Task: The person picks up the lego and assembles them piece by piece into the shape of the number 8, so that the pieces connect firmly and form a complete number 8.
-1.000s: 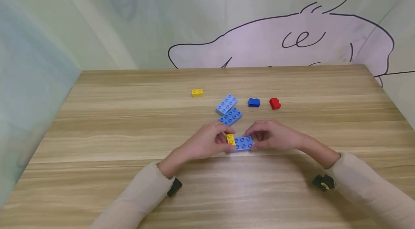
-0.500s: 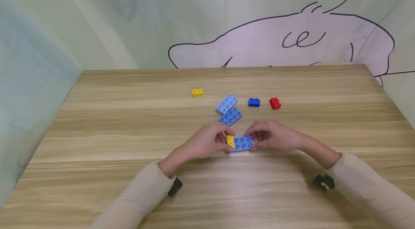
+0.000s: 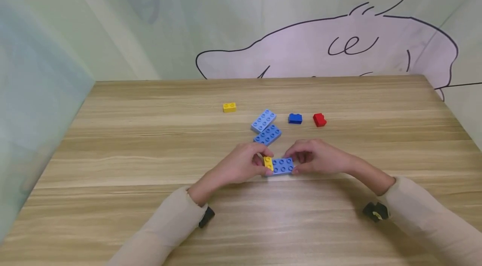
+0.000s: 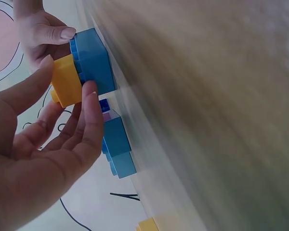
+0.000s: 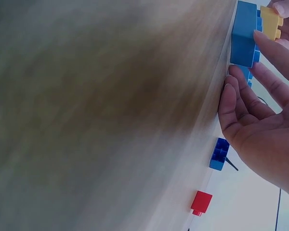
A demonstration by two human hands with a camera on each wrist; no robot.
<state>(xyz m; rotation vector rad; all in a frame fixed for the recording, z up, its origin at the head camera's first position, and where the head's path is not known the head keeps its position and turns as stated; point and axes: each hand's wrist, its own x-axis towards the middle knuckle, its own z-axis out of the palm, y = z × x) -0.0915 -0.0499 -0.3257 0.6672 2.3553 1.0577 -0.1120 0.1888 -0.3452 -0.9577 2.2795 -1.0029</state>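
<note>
Wood table [image 3: 150, 140], pale wall w/ line drawing [image 3: 339, 44]. 3 blue plates: 2 loose, 1 held plate [image 3: 283, 166] at table centre. 2 yellow bricks: 1 small yellow brick [image 3: 267, 162] pinched onto it by left hand [image 3: 241, 164], 1 loose. Right hand [image 3: 316, 157] grips plate's other end. 1 dark-blue, 1 red.

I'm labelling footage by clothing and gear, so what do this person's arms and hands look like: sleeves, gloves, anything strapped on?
Both arms wear long, plain beige sleeves: the left sleeve and the right sleeve end at the wrist. The left hand and right hand are bare, with no gloves or visible rings. A small black device sits under the left wrist, and a similar black device with a yellowish spot under the right.
</note>
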